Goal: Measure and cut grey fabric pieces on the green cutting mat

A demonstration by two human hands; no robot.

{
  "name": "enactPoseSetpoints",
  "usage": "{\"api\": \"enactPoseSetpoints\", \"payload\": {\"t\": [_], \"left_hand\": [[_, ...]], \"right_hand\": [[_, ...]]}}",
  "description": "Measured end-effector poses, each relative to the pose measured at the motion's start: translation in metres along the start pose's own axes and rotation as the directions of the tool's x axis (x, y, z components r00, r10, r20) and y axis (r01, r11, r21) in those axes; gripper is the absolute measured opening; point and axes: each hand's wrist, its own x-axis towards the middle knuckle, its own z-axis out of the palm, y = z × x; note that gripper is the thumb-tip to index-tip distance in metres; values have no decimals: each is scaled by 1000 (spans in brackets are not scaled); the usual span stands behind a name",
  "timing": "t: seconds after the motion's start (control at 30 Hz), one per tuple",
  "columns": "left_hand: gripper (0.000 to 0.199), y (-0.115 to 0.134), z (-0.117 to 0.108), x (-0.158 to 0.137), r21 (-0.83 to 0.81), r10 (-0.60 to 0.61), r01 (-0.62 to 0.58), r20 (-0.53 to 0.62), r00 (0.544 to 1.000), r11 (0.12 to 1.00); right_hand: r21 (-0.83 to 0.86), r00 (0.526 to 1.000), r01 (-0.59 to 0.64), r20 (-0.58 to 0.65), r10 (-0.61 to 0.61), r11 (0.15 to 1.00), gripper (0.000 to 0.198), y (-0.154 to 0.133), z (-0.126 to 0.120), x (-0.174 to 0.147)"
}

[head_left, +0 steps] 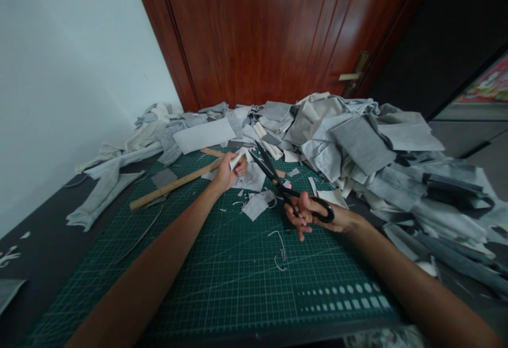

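Note:
My left hand (227, 173) is closed on a small folded piece of white fabric (237, 159), pinched between thumb and fingers. In my right hand (304, 214) are black-handled scissors (273, 180), with thumb and fingers through the loops. Their dark blades are parted and point up and left, close to the fabric's right side. Beneath them on the green cutting mat (234, 263) lie pale fabric scraps (257, 205). A thin grey strip of thread or cloth (282, 250) curls nearer to me.
A wooden ruler (174, 185) slants across the mat's left side. Heaped grey and white fabric (357, 136) lines the back and right of the table. More cloth (103, 192) lies at left. A wooden door (257, 30) and a white wall (79, 62) stand behind.

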Motion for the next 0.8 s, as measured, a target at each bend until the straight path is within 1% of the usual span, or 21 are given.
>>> {"api": "enactPoseSetpoints", "payload": {"t": [0.13, 0.2, 0.3, 0.4, 0.6, 0.8], "left_hand": [[40, 0, -1, 0, -23, 11, -11, 25, 1000, 1000], [39, -1, -1, 0, -29, 26, -25, 42, 999, 999], [40, -2, -2, 1, -13, 32, -31, 38, 999, 999], [41, -2, -1, 1, 7, 30, -30, 38, 999, 1000], [36, -6, 3, 2, 61, 18, -24, 87, 996, 998], [33, -9, 7, 4, 59, 19, -24, 80, 997, 998]], "right_hand": [[98, 1000, -10, 14, 9, 995, 63, 9, 10, 9], [139, 1000, -6, 1, 6, 990, 62, 10, 11, 11], [182, 1000, -13, -8, 14, 983, 61, 10, 9, 12], [200, 999, -37, 7, 36, 979, 63, 8, 7, 11], [202, 999, -53, 3, 54, 978, 64, 8, 7, 12], [249, 997, -77, 36, 70, 965, 64, 10, 2, 13]]}}
